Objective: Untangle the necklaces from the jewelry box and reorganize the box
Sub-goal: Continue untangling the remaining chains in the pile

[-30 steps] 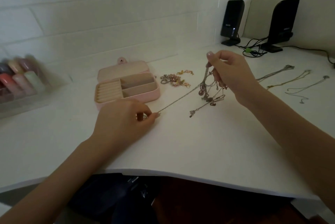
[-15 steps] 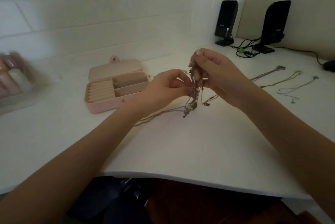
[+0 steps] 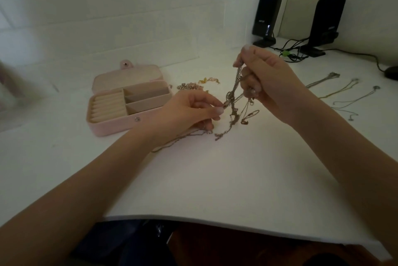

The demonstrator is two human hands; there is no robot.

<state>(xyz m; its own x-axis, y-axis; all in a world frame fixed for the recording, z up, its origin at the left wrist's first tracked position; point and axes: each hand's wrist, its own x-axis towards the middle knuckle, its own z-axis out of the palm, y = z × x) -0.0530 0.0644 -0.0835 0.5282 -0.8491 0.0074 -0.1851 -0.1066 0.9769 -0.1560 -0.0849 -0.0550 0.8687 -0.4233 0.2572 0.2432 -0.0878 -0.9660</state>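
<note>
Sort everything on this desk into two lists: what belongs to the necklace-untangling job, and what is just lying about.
Part of the job:
- tangled necklaces, held up by the right hand, pinched by the left hand
- open pink jewelry box
- separated chains laid out to the right
- small jewelry pile beside the box

Just lying about:
- two black speakers
- their cables

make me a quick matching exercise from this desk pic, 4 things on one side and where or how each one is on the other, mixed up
Things
1. jewelry box
2. tangled necklaces
3. speakers
4. separated chains

Places or states
a. laid out apart on the desk, far right
b. standing upright at the back, cables trailing between them
c. open, lid back, compartments bare
d. held up by the right hand, pinched lower down by the left hand

Pairs: 1-c, 2-d, 3-b, 4-a
</note>
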